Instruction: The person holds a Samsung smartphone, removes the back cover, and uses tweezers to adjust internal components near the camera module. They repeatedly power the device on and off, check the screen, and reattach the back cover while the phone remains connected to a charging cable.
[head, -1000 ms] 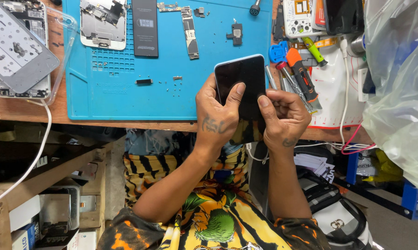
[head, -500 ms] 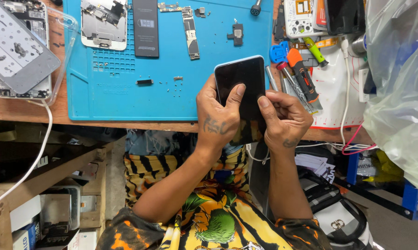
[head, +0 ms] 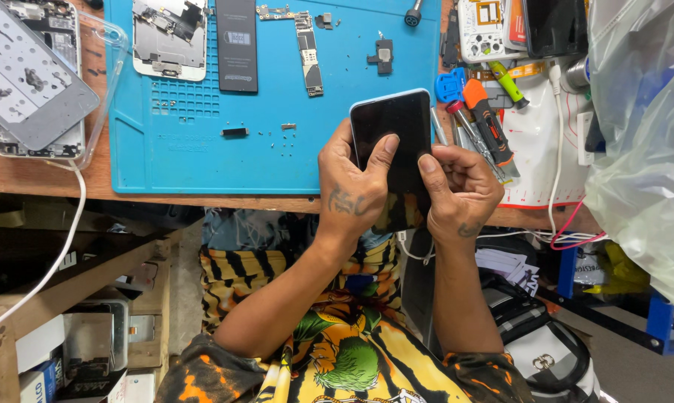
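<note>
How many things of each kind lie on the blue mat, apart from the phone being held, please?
Opened phone housing: 1
Black battery: 1
Long circuit board: 1
Small dark parts: 3
Total: 6, not counting tiny screws.
Both hands, left and right, hold the dark phone.

My left hand (head: 355, 190) carries a dark tattoo across its back, and my right hand (head: 460, 198) has a smaller dark mark near the wrist. Both forearms are bare. Below them, my shirt (head: 337, 351) is yellow and orange with black tiger stripes and a green cartoon print.
</note>
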